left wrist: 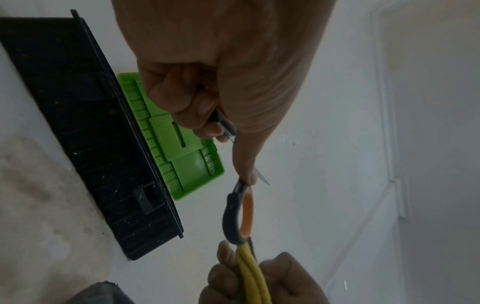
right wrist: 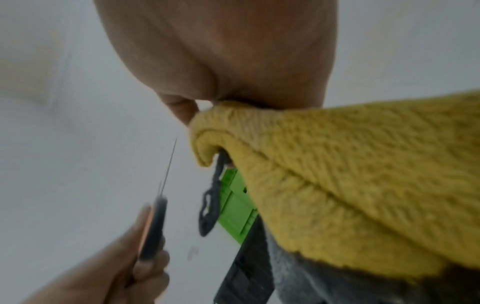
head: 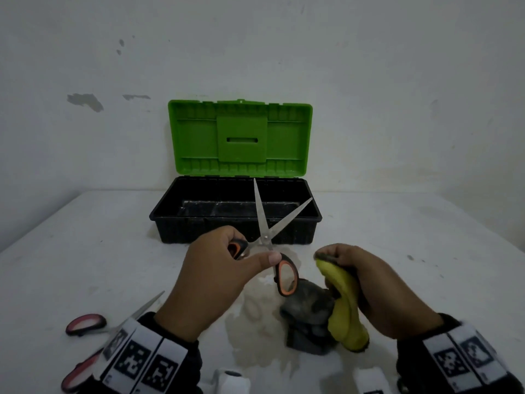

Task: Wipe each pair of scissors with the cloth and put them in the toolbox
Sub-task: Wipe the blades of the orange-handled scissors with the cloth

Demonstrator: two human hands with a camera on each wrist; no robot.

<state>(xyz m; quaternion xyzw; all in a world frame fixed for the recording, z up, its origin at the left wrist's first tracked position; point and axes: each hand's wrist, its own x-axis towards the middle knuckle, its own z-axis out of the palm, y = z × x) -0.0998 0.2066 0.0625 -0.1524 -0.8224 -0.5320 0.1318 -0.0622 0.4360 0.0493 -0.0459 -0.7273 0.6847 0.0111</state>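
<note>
Left hand (head: 210,282) grips orange-handled scissors (head: 270,237), blades splayed; right hand (head: 377,291) clutches yellow-grey cloth (head: 345,305) — wipe pivot-to-tip w/ edges facing away, then into toolbox (head: 235,220).

Left hand (head: 207,280) raised, fingers curled, thumb extended; right hand (head: 377,291) held beside it, fingers closed in a grip.

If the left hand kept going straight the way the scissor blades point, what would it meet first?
Probably the open toolbox: the left hand holds the orange scissors with spread blades aimed over its front wall. Height above the rim is unclear.
</note>
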